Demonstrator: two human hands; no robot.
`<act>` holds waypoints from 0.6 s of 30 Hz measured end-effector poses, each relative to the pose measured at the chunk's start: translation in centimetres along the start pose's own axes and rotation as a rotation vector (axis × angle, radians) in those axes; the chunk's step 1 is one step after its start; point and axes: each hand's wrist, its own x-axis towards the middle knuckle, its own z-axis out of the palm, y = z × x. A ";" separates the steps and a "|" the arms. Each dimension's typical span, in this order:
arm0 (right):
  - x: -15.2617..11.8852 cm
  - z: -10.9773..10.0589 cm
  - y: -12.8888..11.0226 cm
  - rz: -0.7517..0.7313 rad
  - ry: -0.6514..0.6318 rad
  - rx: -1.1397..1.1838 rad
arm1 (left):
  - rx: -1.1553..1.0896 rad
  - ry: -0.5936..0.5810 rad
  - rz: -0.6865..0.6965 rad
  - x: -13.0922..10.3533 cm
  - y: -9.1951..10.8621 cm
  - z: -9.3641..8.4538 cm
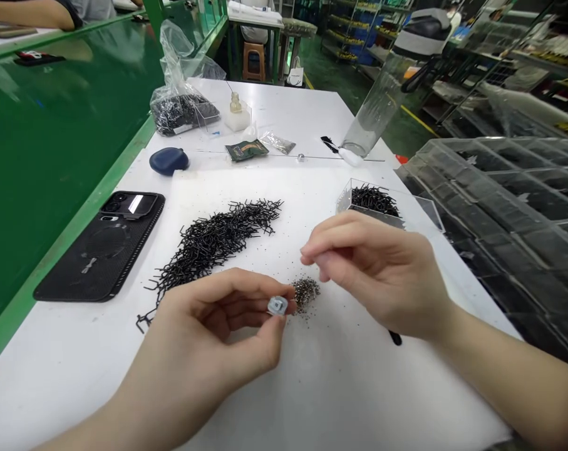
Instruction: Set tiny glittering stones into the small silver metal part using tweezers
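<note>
Between the thumb and fingers of my left hand (218, 338) is a small silvery-white fitting (277, 305) with a roughly square end. My right hand (377, 269) hovers to its right, fingertips pinched together; whether something tiny sits between them I cannot make out. On the white table just behind lies a small heap of tiny brass-coloured metal parts (305, 291), some grains scattered around it. A long pile of bent black pins (218, 241) stretches out beyond my left hand. More black pieces fill a clear plastic box (347, 199) behind my right hand.
A black phone (103, 247) and dark blue case (169, 161) lie at left. Farther back are a bag of black parts (183, 109), a small bottle (237, 116), a green packet (247, 150) and a tall clear water bottle (375, 103). Clear divided trays (500, 181) stand at right.
</note>
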 end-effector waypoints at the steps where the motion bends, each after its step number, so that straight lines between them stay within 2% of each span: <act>1: -0.1 0.1 -0.1 -0.003 -0.001 0.013 | -0.032 0.014 -0.047 0.1 0.1 0.0; 3: -0.4 0.4 -0.3 0.032 0.034 0.059 | -0.109 0.017 -0.128 0.2 -0.1 -0.2; 6: -0.5 0.6 -0.6 0.075 0.077 0.086 | -0.249 -0.062 -0.185 0.4 -0.5 -0.7; 9: -0.5 0.4 -0.8 0.026 0.060 0.044 | -0.334 -0.138 -0.213 0.7 -0.6 -0.9; 13: -0.5 0.1 -0.9 0.021 0.047 0.046 | -0.357 -0.142 -0.248 0.9 -0.4 -0.9; 18: -0.6 0.2 -1.2 0.025 0.036 0.054 | -0.374 -0.140 -0.210 1.0 -0.9 -1.0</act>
